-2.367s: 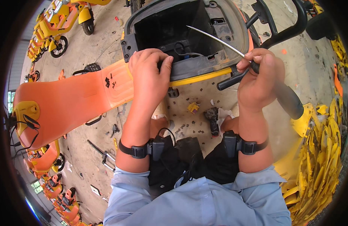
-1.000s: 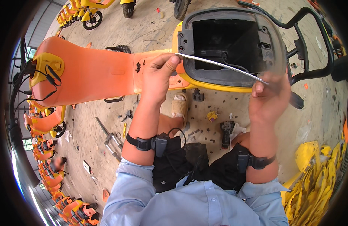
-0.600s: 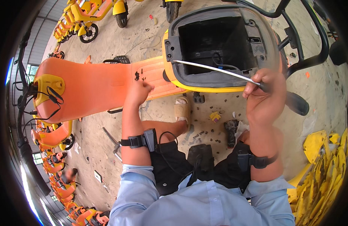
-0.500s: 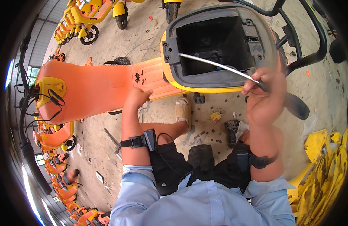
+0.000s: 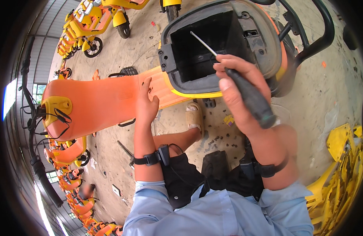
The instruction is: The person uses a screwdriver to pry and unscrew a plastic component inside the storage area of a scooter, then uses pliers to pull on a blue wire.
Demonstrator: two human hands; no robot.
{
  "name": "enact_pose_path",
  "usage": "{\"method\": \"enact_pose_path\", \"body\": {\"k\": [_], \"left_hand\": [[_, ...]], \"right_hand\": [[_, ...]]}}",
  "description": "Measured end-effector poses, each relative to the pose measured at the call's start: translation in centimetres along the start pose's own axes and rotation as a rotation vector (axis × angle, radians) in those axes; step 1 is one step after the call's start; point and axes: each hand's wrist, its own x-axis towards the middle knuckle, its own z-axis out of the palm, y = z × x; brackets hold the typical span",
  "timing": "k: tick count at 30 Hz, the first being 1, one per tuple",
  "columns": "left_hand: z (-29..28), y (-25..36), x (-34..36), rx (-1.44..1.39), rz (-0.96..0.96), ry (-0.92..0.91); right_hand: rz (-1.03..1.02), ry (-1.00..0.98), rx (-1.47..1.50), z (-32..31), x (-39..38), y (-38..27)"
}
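My right hand (image 5: 237, 107) grips a screwdriver (image 5: 250, 98) with a thick black handle. Its thin metal shaft points up and left over the open black storage box (image 5: 203, 70) of an orange and yellow scooter. The tip appears in front of the box's dark interior; its depth is hard to judge. On the scooter's orange footboard (image 5: 164, 84), my left hand (image 5: 147, 106) is open, thumb and fingers apart, beside a few small dark screws (image 5: 151, 90). The hand partly covers that spot.
Black tubular rails (image 5: 327, 31) rise behind the box. A heap of yellow panels (image 5: 338, 185) lies at the lower right. More scooters (image 5: 87, 23) line the far left. On the concrete floor are a dark pedal-like part (image 5: 129, 71) and a small yellow scrap (image 5: 228, 120).
My right hand has swung left and nearer, carrying the screwdriver with it, and the shaft now points more steeply upward. My left hand has moved over the screws, its fingers spreading.
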Motion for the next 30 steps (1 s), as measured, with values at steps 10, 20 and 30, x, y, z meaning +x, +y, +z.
{"method": "enact_pose_path", "body": {"k": [10, 20, 30], "left_hand": [[1.7, 3.5, 0.3, -0.304, 0.065, 0.234], [3.5, 7.1, 0.9, -0.563, 0.056, 0.176], [5.0, 9.0, 3.3, -0.646, 0.048, 0.362]], "right_hand": [[-0.241, -0.082, -0.329, -0.3, -0.4, 0.6], [-0.134, -0.064, -0.063, -1.1, -1.9, -1.1], [0.028, -0.054, -0.007, -0.8, -1.9, -0.7]]}}
